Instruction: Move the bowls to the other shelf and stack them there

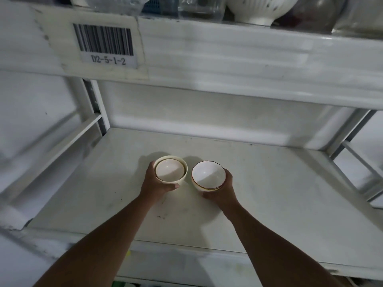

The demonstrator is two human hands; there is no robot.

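Bowl (pixel 171 170) bottoms hidden behind hands (pixel 155 183)

A barcode label (pixel 104 44) on the shelf beam (pixel 228 56) reads "D2-5-1-2".

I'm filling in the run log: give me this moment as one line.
left hand: grips nested bowls | right hand: grips scalloped bowls | both over lower shelf | stacks apart, not merged

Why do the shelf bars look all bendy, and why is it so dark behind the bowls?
Head view: the wide-angle lens curves the upper shelf beam and splays the posts; the light is dim, so each bowl stack, the left and the right, throws a soft shadow onto the shelf behind it; small glints shine inside the bowls; the glassware at the top edge is blurry.
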